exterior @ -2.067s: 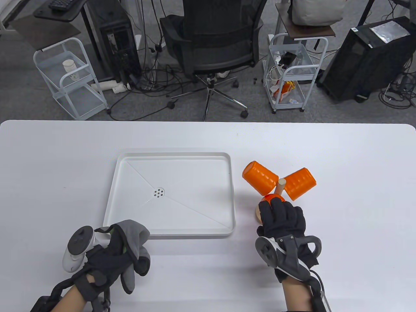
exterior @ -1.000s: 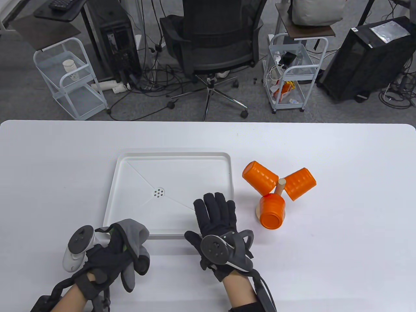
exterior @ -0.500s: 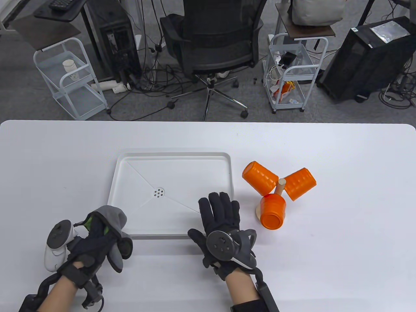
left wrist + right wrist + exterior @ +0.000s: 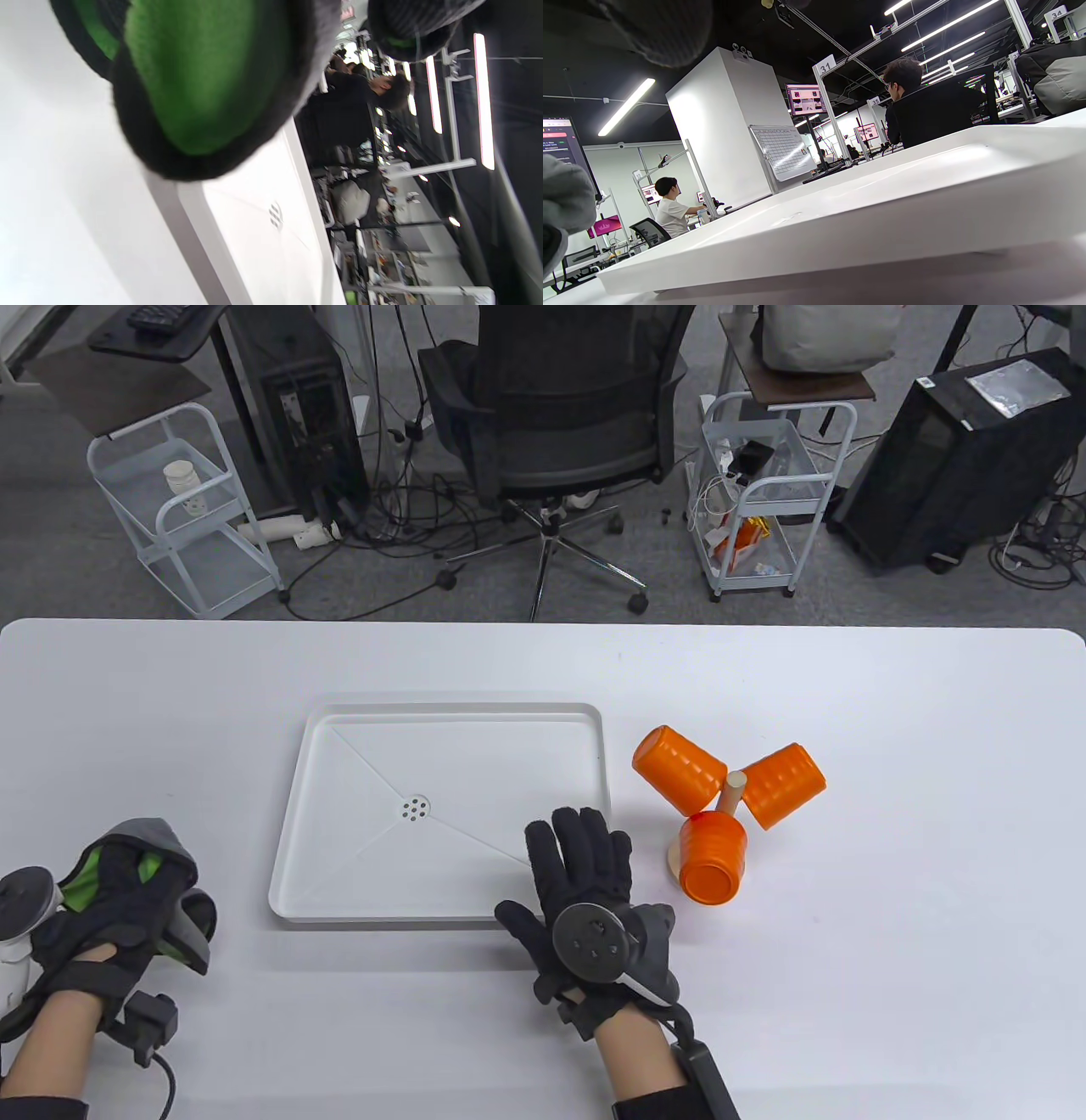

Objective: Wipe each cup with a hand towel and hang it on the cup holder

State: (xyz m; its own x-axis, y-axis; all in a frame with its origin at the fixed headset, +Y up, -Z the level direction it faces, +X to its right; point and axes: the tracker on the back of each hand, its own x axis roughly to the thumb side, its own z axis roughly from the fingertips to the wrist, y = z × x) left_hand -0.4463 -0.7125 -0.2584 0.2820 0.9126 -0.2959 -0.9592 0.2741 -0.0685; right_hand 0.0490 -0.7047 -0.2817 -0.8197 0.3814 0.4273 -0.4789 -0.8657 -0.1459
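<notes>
Three orange cups hang on the wooden cup holder (image 4: 733,791) right of the tray: one at the back left (image 4: 676,765), one at the back right (image 4: 782,785), one at the front (image 4: 711,858). My left hand (image 4: 148,903) is at the table's front left edge, fingers curled round a grey and green hand towel (image 4: 165,838). The towel (image 4: 203,76) fills the top of the left wrist view. My right hand (image 4: 581,848) lies flat with straight fingers over the tray's front right corner, holding nothing and apart from the cups.
A white drain tray (image 4: 339,912) sits mid-table with nothing in it; its rim (image 4: 840,237) fills the right wrist view. Beyond the table's far edge stand an office chair (image 4: 560,415) and two white carts (image 4: 182,509).
My right hand let go of the front cup and moved left to the tray's corner. My left hand carried the towel left to the table's edge.
</notes>
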